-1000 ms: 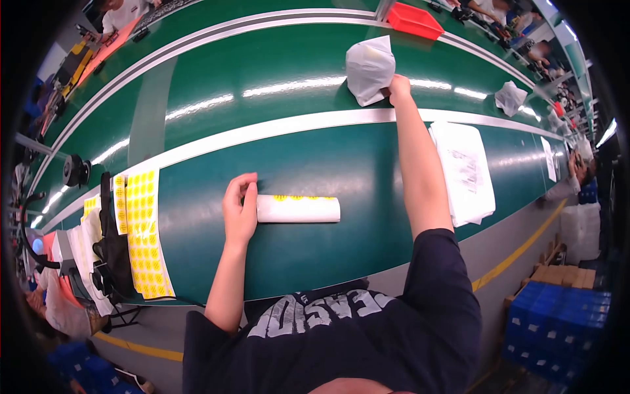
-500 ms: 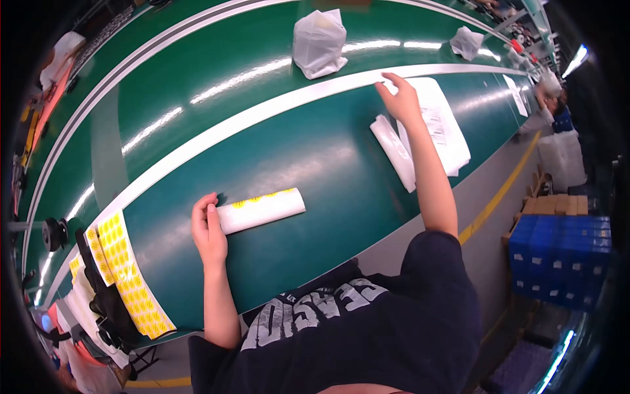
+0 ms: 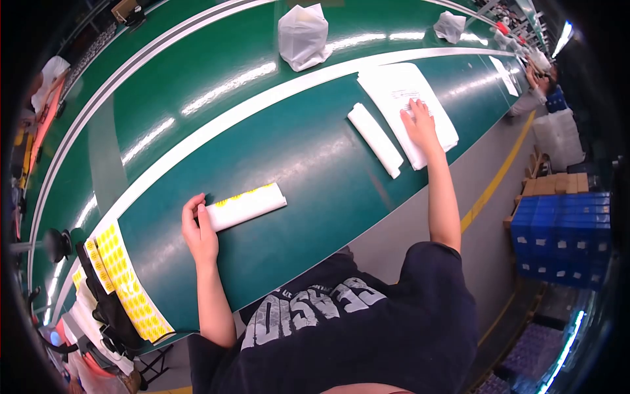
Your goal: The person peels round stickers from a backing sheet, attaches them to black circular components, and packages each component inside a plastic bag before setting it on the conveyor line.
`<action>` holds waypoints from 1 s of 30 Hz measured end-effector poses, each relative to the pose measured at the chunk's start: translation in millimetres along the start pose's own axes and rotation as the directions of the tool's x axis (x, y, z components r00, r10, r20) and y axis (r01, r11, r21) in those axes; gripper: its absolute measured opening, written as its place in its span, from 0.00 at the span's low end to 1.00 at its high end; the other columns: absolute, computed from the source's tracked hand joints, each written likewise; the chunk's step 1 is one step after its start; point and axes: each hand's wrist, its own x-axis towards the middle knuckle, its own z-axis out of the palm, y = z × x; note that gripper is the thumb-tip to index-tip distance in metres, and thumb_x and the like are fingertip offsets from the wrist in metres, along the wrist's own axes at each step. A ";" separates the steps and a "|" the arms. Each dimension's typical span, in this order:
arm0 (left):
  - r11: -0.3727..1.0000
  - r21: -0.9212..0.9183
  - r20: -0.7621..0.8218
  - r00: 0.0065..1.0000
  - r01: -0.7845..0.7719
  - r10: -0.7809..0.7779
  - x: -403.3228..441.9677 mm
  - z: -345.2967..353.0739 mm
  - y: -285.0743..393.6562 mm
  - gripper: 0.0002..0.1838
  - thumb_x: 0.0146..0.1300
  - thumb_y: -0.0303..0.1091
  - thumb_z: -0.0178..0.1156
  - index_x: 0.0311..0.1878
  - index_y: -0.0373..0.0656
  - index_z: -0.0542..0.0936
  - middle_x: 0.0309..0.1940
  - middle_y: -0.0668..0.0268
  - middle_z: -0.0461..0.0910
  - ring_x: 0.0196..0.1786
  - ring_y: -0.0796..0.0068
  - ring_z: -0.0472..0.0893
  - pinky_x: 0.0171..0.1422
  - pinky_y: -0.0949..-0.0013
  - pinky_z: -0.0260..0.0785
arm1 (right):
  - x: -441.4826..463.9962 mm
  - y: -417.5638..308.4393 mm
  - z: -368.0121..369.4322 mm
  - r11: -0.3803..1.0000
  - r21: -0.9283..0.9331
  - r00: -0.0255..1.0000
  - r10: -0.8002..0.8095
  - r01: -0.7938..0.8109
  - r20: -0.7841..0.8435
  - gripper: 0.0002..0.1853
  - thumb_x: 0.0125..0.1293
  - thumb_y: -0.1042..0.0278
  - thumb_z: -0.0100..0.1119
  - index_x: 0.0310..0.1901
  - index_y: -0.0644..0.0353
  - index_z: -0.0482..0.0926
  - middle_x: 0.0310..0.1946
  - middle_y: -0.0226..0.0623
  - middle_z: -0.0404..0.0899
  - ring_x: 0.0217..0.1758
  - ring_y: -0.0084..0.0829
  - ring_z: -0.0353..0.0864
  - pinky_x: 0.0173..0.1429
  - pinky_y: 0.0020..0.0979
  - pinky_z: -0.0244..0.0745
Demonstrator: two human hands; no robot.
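Head view: the right hand (image 3: 421, 126) rested on the white stack (image 3: 392, 95), fingers spread; dragging could have skewed it. Left hand (image 3: 201, 231) adjoined the yellow-marked roll (image 3: 249, 204), grip unclear.

The scene was bright around both hands. Beyond the left hand (image 3: 200, 231), broken streaks of white glare crossed the glossy green belt (image 3: 197, 65); between the hands, the green tabletop (image 3: 308, 177) carried a softer sheen. Under the right hand (image 3: 420, 126), the white sheets (image 3: 390, 82) looked almost washed out. A tube lamp (image 3: 562, 38) glared far past that hand. Fisheye distortion bowed straight edges, black swallowed the corners, and the dark reel (image 3: 58, 245) left of the left hand was blurred.
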 end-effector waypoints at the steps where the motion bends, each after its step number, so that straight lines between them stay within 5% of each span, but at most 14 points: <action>1: 1.000 0.014 0.000 1.000 0.002 -0.002 0.0 0.1 0.7 0.14 0.67 0.33 0.48 0.48 0.35 0.75 0.46 0.61 0.76 0.47 0.73 0.74 0.54 0.71 0.64 | 1.8 2.3 -2.8 1.000 0.000 1.000 -0.002 0.002 0.004 0.33 0.63 0.44 0.47 0.64 0.57 0.64 0.67 0.51 0.55 0.72 0.50 0.49 0.70 0.54 0.41; 11: 0.992 0.068 0.028 0.994 -0.108 0.106 2.5 -2.1 -0.2 0.12 0.63 0.29 0.54 0.47 0.34 0.75 0.45 0.59 0.76 0.47 0.70 0.75 0.55 0.69 0.66 | 7.2 13.7 -7.4 0.987 0.012 0.973 -0.154 0.158 -0.171 0.29 0.63 0.50 0.53 0.61 0.57 0.67 0.65 0.50 0.60 0.70 0.49 0.54 0.69 0.53 0.45; 14: 0.992 0.099 0.015 0.997 -0.077 0.076 3.1 -7.3 8.9 0.12 0.61 0.30 0.56 0.46 0.33 0.75 0.43 0.58 0.76 0.45 0.68 0.76 0.52 0.70 0.67 | -23.1 -76.5 -42.7 0.874 0.347 0.912 -0.216 0.340 -0.348 0.20 0.60 0.65 0.59 0.52 0.65 0.75 0.56 0.50 0.72 0.61 0.43 0.70 0.63 0.38 0.62; 17: 0.986 0.166 -0.028 1.000 0.018 -0.014 -0.8 -12.1 20.9 0.14 0.60 0.33 0.58 0.45 0.33 0.76 0.39 0.58 0.76 0.40 0.71 0.76 0.47 0.70 0.69 | -68.7 -158.2 -49.6 0.762 0.579 0.957 -0.216 0.290 -0.194 0.14 0.59 0.69 0.61 0.44 0.68 0.79 0.40 0.43 0.81 0.42 0.28 0.80 0.49 0.28 0.72; 18: 0.982 0.176 -0.039 0.998 0.062 -0.055 -1.8 -12.3 25.4 0.14 0.59 0.33 0.58 0.45 0.33 0.76 0.38 0.59 0.76 0.38 0.72 0.76 0.46 0.70 0.69 | -84.8 -182.0 -49.8 0.738 0.657 0.977 -0.215 0.153 0.014 0.14 0.59 0.68 0.61 0.44 0.68 0.79 0.36 0.40 0.82 0.39 0.26 0.80 0.46 0.25 0.73; 19: 0.978 0.183 -0.048 0.994 0.104 -0.096 -3.4 -12.0 27.4 0.15 0.59 0.34 0.59 0.45 0.34 0.76 0.37 0.59 0.76 0.37 0.72 0.76 0.45 0.70 0.70 | -96.9 -192.9 -29.9 0.619 0.774 0.959 -0.278 0.129 0.062 0.13 0.59 0.67 0.61 0.43 0.67 0.80 0.34 0.38 0.82 0.36 0.24 0.79 0.42 0.25 0.74; 23: 0.952 0.291 -0.015 0.996 0.091 -0.091 -10.0 -10.7 25.1 0.15 0.56 0.34 0.62 0.43 0.34 0.76 0.36 0.60 0.77 0.35 0.73 0.75 0.44 0.71 0.70 | -122.3 -257.5 -0.6 0.551 0.823 0.890 -0.296 -0.137 0.346 0.16 0.61 0.65 0.60 0.45 0.69 0.78 0.32 0.39 0.81 0.35 0.23 0.79 0.40 0.23 0.73; 27: 0.998 0.059 0.009 1.000 0.005 -0.005 -13.4 -13.5 14.0 0.14 0.53 0.25 0.63 0.44 0.35 0.76 0.44 0.59 0.77 0.43 0.74 0.77 0.47 0.73 0.68 | -114.4 -280.3 16.4 0.434 0.865 0.860 -0.308 -0.253 0.406 0.19 0.61 0.71 0.59 0.51 0.71 0.73 0.31 0.35 0.80 0.33 0.19 0.77 0.37 0.20 0.71; 30: 0.939 -0.344 -0.046 0.999 -0.010 -0.007 -17.0 -16.3 12.5 0.15 0.55 0.21 0.60 0.46 0.36 0.73 0.50 0.58 0.75 0.51 0.72 0.75 0.54 0.71 0.66 | -113.2 -285.4 12.2 0.232 0.914 0.843 -0.361 -0.333 0.399 0.22 0.59 0.78 0.58 0.56 0.72 0.68 0.32 0.35 0.79 0.32 0.17 0.76 0.35 0.18 0.69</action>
